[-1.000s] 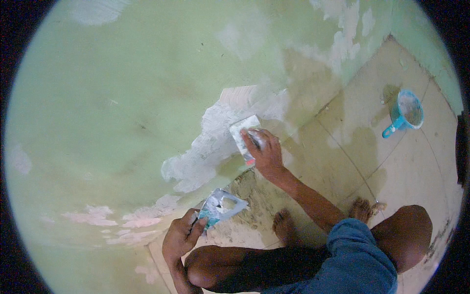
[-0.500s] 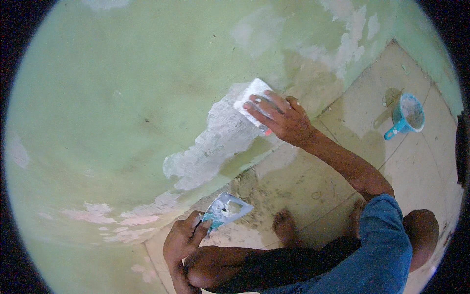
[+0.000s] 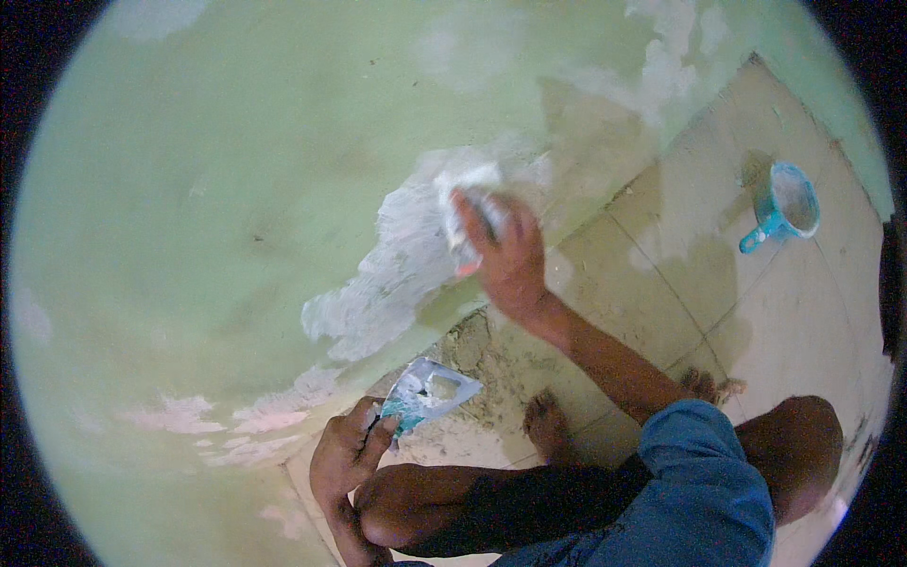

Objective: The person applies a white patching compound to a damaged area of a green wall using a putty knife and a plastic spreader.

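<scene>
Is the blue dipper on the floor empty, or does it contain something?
Not empty: pale greyish material shows inside the rim of the blue dipper. How deep, I cannot tell.

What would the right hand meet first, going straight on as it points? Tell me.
The right hand would likely meet the whitish patch on the green wall, its white spreader leading; blur leaves the gap unclear.

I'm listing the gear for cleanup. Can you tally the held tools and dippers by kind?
Held tools: 2, a grey scraper in the left hand and a whitish, blurred tool in the right hand
Blue dipper: 1, on the floor
Total: 3
</scene>
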Tool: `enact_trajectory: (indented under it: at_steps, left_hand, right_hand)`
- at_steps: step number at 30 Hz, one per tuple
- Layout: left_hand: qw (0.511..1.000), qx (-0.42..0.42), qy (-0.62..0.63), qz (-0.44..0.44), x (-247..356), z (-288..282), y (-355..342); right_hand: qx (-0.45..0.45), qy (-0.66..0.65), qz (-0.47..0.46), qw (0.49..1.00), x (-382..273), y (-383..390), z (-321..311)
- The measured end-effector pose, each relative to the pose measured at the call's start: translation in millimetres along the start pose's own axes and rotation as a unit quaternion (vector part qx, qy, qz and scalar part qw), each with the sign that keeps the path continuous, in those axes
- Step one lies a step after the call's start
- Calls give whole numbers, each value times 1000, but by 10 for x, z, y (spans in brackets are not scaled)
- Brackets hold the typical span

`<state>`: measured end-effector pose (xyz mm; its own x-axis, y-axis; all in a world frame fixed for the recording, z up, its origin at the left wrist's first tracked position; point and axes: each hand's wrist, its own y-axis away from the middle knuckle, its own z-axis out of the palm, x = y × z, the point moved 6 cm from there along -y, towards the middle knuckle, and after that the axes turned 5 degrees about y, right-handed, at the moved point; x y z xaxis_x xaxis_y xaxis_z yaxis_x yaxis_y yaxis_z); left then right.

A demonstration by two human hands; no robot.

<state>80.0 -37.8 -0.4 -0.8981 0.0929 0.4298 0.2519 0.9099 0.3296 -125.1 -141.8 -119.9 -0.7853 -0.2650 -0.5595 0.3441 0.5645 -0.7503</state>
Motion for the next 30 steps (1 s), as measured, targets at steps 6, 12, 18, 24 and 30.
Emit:
enact_trajectory:
  at_steps: [6, 12, 18, 24, 30]
  left_hand:
    - [1000, 6, 6, 0, -131, -3, 69]
    - [1000, 1, -1, -18, -175, -3, 72]
    - [999, -3, 9, 31, -63, 38, -19]
    - [1000, -5, 7, 11, -122, -11, 51]
    - [999, -3, 7, 37, -75, -14, 39]
  right_hand:
    - [-26, 5, -88, 996, 339, 541, 183]
    - [40, 87, -126, 987, 1120, 126, 188]
    - [-38, 67, 2, 997, 1284, 881, 793]
    - [-22, -67, 201, 977, 929, 888, 394]
    - [29, -103, 254, 961, 782, 151, 235]
